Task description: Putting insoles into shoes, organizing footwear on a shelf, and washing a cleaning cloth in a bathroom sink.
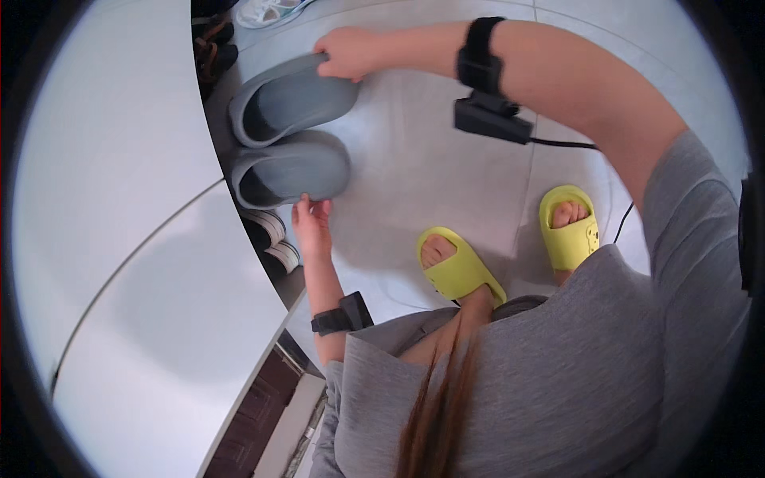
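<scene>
Two grey clogs point(319, 163) lie side by side at the left, their dark inner hollows toward the white cabinet. My right hand point(347, 54) reaches across from the right and grips the outer edge of the far clog point(307, 95). From below, my left hand point(312, 227) has its fingertips closed at the near side edge of the other clog. The undersides of both clogs are hidden, as are some of my fingers.
A large white cabinet point(135, 263) fills the left side. Under its edge sit black-and-white shoes point(275, 239) and brown dark footwear point(211, 56). A white sneaker point(269, 11) is at the top. My feet wear yellow slides point(458, 271) on pale tiles point(446, 175). A black cable point(562, 144) hangs from my right wrist device.
</scene>
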The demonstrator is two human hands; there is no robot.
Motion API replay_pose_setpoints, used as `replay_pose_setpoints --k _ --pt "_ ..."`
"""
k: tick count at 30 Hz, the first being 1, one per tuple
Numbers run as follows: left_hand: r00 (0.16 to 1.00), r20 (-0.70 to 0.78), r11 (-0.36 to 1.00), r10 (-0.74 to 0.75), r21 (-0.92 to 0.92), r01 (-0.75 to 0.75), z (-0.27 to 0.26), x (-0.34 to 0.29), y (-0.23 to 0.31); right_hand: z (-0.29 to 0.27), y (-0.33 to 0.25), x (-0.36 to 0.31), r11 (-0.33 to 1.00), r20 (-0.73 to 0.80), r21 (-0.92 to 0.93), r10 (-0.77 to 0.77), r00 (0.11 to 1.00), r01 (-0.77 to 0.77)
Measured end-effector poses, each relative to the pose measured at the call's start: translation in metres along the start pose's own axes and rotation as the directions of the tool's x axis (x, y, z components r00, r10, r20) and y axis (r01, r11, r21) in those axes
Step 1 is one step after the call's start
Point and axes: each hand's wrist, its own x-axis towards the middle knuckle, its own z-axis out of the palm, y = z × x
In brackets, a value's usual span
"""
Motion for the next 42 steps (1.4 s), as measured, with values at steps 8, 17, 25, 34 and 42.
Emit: replay_pose_setpoints --k 8,17,25,34,42 --pt "0.995 -0.096 0.97 0.025 -0.24 -0.048 -0.028 0.085 0.031 0.067 -0.027 0.08 0.992 -0.163 -0.067 -0.113 0.98 0.104" --pt "0.863 -0.472 0.976 0.18 -0.022 -0.215 0.008 0.104 0.041 0.113 -0.044 0.095 0.952 -0.272 0.291 -0.012 0.962 0.094" --pt "0.734 -0.638 0.972 0.234 0.179 -0.154 -0.009 0.078 0.008 0.062 0.015 0.056 0.586 0.011 0.809 0.065 0.998 -0.047" --pt "0.896 -0.018 0.896 0.443 0.041 -0.442 0.13 0.032 0.044 0.023 0.01 0.045 0.631 -0.098 0.776 0.112 0.989 0.006" --pt "0.904 0.394 0.983 0.163 0.012 -0.183 0.21 -0.002 0.043 -0.006 0.019 -0.022 0.795 -0.464 0.594 0.215 0.859 0.121"
